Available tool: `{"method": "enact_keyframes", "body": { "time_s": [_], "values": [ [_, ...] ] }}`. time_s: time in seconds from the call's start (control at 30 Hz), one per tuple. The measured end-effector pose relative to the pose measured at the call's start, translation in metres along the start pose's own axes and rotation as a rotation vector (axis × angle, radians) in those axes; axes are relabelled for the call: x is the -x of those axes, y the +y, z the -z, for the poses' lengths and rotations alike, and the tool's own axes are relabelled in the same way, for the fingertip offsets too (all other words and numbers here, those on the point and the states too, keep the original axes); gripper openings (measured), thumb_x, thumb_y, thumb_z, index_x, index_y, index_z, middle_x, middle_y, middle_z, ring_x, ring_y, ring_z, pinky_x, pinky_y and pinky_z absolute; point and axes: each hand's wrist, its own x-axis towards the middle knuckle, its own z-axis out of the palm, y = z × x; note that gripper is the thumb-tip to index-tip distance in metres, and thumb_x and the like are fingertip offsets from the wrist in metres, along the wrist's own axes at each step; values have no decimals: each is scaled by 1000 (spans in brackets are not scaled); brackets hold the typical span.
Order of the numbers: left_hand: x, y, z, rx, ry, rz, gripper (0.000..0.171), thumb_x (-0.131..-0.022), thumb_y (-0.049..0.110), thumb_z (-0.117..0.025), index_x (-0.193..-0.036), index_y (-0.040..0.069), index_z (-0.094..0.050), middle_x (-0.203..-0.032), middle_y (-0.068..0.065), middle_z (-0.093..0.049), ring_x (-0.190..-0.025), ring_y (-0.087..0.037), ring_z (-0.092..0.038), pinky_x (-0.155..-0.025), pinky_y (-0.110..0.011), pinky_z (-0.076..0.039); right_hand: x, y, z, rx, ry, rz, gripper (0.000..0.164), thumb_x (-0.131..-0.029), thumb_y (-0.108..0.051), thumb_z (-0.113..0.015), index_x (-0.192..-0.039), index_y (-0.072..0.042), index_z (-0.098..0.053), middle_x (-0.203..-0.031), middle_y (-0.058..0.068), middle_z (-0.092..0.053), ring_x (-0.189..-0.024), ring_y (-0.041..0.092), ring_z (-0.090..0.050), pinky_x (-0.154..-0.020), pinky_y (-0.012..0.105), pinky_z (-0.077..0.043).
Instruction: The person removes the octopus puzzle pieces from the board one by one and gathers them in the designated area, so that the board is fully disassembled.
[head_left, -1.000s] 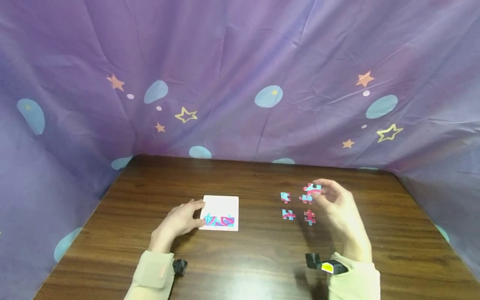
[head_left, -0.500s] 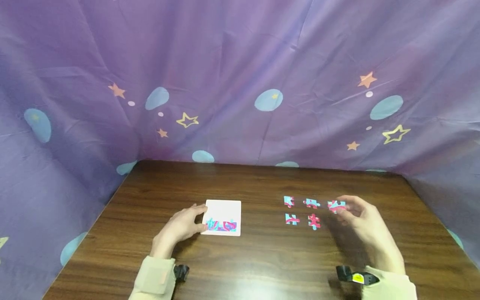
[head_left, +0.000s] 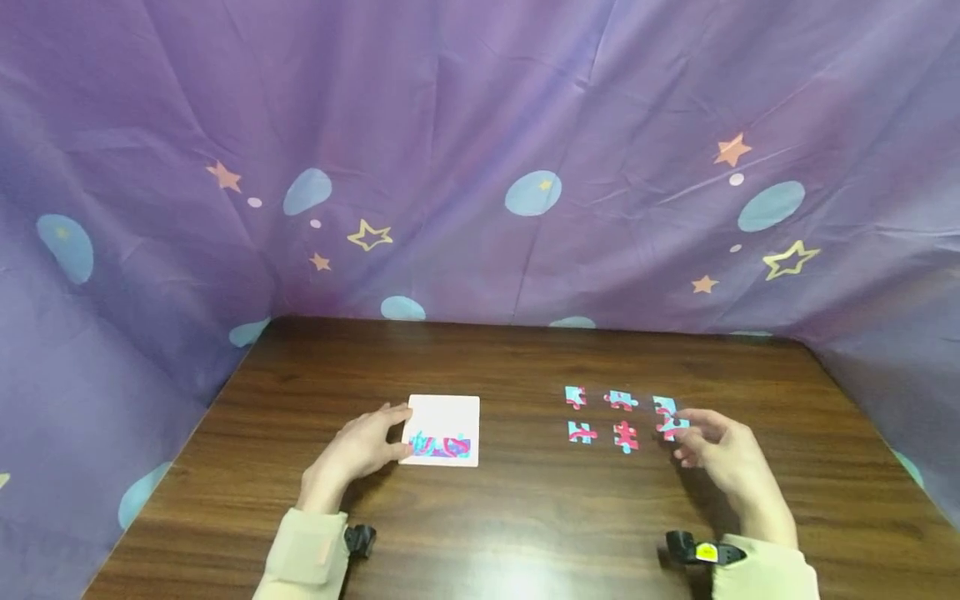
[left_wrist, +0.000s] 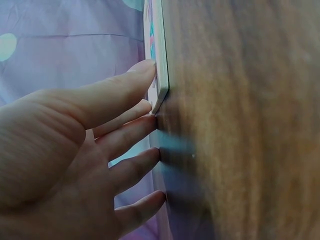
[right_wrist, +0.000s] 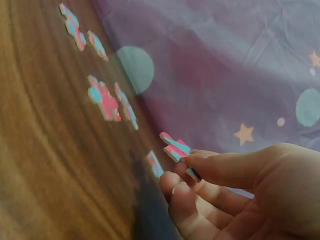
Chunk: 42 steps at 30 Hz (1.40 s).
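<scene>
In the head view my left hand (head_left: 363,444) is at the left side of a white square puzzle board (head_left: 442,417). Its thumb lies on the near left corner and the fingers are stretched along the edge; the left wrist view has the fingertips down at the table. A printed pink, blue and purple strip (head_left: 453,447) fills the board's near part. My right hand (head_left: 731,454) pinches a pink and blue jigsaw piece (right_wrist: 175,147) between thumb and fingers. Just beyond it a similar piece (head_left: 663,404) lies on the table, partly covered by the held one.
Left of the right hand several loose jigsaw pieces lie in two rows, among them a red one (head_left: 626,436) and a blue-pink one (head_left: 575,397). The brown wooden table (head_left: 525,508) ends at a purple star-patterned cloth (head_left: 450,125).
My right hand has moved right from the middle piece of the far row, then slightly toward me, holding a piece. Another piece now shows beyond it. The left hand stays at the board.
</scene>
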Motion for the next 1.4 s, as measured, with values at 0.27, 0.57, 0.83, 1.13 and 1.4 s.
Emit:
{"method": "enact_keyframes", "body": {
  "time_s": [0.27,0.57,0.83,1.13,1.4],
  "values": [
    [-2,-2,1,-34,13,-15,55,-87,22,-74,-136,5,-57,-143,-23,-48,-133,-43,-41,-105,-63,-32,3,6,-1,83,-10,-45,34,-95,-4,-59,-124,14,-55,-81,11,-67,-62,14,-60,-54,29,-53],
    [-1,0,0,-33,3,-8,55,-86,22,-74,-136,7,-57,-143,-22,-48,-133,-43,-41,-104,-64,-32,3,9,-6,224,79,-131,35,-92,-12,-64,-123,5,-63,-80,7,-69,-61,12,-60,-50,27,-49],
    [-2,-2,-2,-29,1,6,56,-87,22,-73,-137,6,-56,-145,-22,-46,-134,-43,-40,-106,-64,-31,1,9,-6,274,88,-132,33,-90,-14,-68,-117,4,-66,-82,7,-70,-63,13,-61,-57,28,-46],
    [-4,-2,-3,-29,10,-5,56,-87,22,-74,-137,6,-56,-144,-20,-48,-136,-41,-38,-106,-63,-31,-1,6,-6,366,82,-87,37,-86,-20,-74,-116,0,-68,-99,20,-70,-64,13,-63,-60,31,-47],
    [-2,0,-1,-34,10,-21,55,-87,22,-74,-136,4,-56,-143,-21,-48,-135,-42,-38,-107,-62,-31,0,5,-8,272,83,-98,41,-92,-20,-68,-123,4,-59,-81,7,-63,-62,13,-58,-54,28,-46]
  ]
}}
